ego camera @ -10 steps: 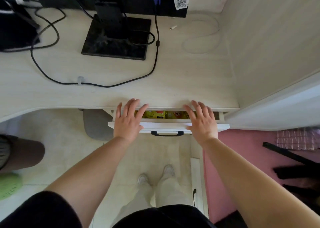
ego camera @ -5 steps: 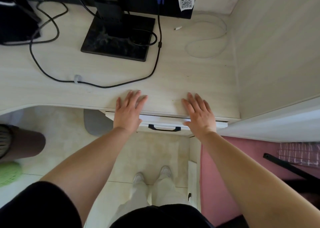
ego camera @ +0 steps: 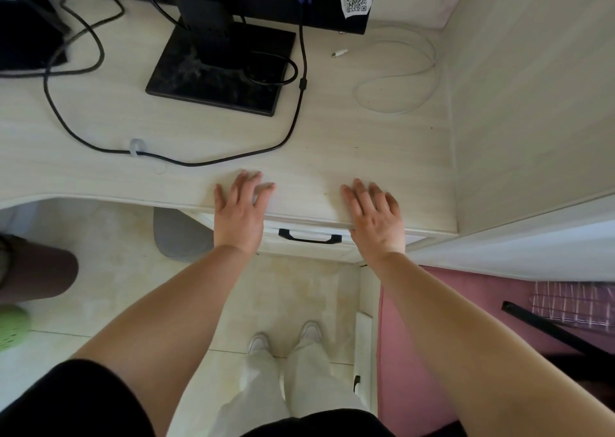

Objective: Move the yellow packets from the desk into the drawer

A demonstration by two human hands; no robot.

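Observation:
The white drawer (ego camera: 309, 248) under the desk's front edge is pushed in, and only its front with the black handle (ego camera: 310, 236) shows. No yellow packets are visible; the drawer's inside is hidden. My left hand (ego camera: 239, 213) lies flat with straight fingers over the desk edge, left of the handle. My right hand (ego camera: 376, 218) lies flat the same way, right of the handle. Neither hand holds anything.
The pale wooden desk (ego camera: 332, 157) carries a black monitor stand (ego camera: 219, 70), a black cable (ego camera: 199, 162) and a looped white cable (ego camera: 396, 77). A wall panel (ego camera: 532, 104) bounds the desk on the right. Another person's leg (ego camera: 36, 277) stands at the left.
The drawer, slightly open with yellow packets showing a second ago, has slid shut. Both hands moved forward with it and now rest on the desk edge.

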